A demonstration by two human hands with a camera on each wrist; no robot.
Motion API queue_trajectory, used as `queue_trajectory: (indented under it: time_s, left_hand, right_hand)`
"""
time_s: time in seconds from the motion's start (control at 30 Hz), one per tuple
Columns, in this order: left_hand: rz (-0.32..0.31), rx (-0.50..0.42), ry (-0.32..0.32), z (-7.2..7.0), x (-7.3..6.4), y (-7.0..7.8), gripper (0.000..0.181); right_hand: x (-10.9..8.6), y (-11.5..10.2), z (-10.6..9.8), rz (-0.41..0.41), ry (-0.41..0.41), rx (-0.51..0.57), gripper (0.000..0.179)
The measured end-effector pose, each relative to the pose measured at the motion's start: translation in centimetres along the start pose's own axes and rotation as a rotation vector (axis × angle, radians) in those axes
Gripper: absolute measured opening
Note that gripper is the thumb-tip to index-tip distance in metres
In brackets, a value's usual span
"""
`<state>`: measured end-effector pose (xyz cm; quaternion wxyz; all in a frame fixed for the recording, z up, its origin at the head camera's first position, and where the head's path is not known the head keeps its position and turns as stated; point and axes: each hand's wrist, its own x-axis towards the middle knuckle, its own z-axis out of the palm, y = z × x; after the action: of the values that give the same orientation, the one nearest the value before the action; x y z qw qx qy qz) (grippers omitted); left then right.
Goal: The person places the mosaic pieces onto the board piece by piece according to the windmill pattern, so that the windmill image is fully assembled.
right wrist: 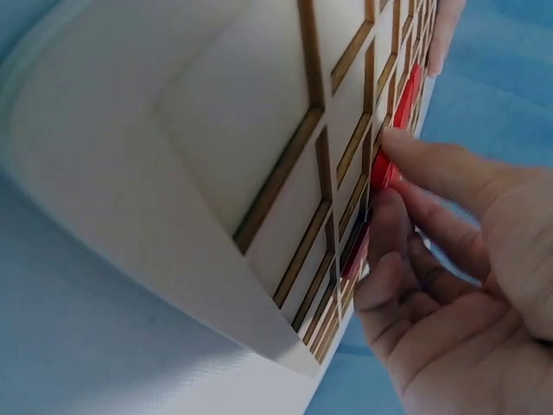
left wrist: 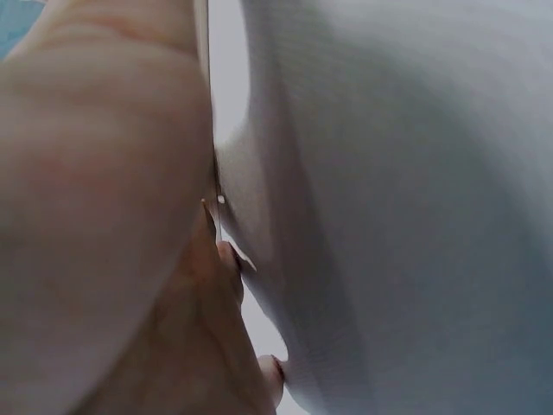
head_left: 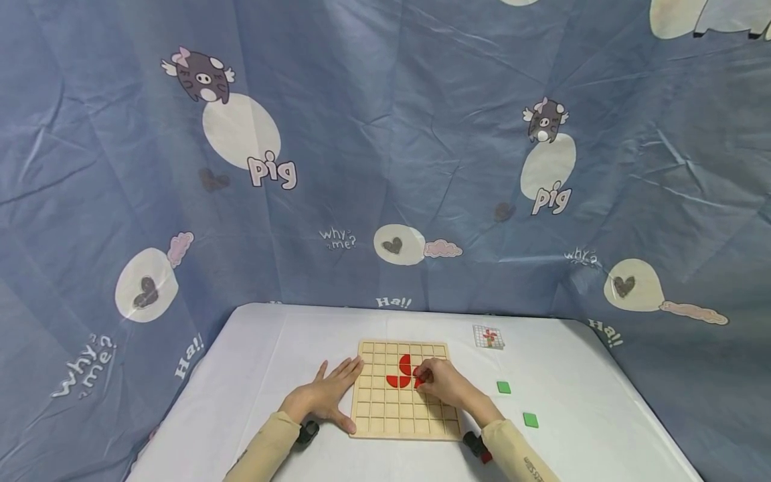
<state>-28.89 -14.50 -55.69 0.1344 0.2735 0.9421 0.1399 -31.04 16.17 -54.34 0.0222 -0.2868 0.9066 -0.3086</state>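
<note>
A wooden grid board (head_left: pixel 385 425) lies on the white table. My left hand (head_left: pixel 328 395) is spread at its left side, fingertips at the upper left edge and thumb by the lower left corner. Red quarter-round pieces (head_left: pixel 405 365) sit in cells near the board's middle, some partly behind my right hand (head_left: pixel 450 385). With thumb and fingers, that hand pinches a red piece (right wrist: pixel 380 169) low over the grid, seen in the right wrist view. The left wrist view is mostly filled by the left hand's skin (left wrist: pixel 104 199) and the pale tabletop.
Right of the board lie two green square tiles (head_left: pixel 503 387). A small card (head_left: pixel 488 337) with a red flower-like picture on a grid lies behind them. A red object (head_left: pixel 485 457) shows beside the right wrist. Blue printed cloth (head_left: pixel 337 167) hangs behind the table.
</note>
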Motion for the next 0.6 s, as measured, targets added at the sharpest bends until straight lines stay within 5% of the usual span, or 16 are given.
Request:
queue_trajectory:
  time_s: [0.6]
  left_hand:
    - [0.001, 0.004, -0.003, -0.15, 0.09, -0.06, 0.136]
  right_hand:
    - [0.87, 0.55, -0.34, -0.007, -0.039, 0.013, 0.014]
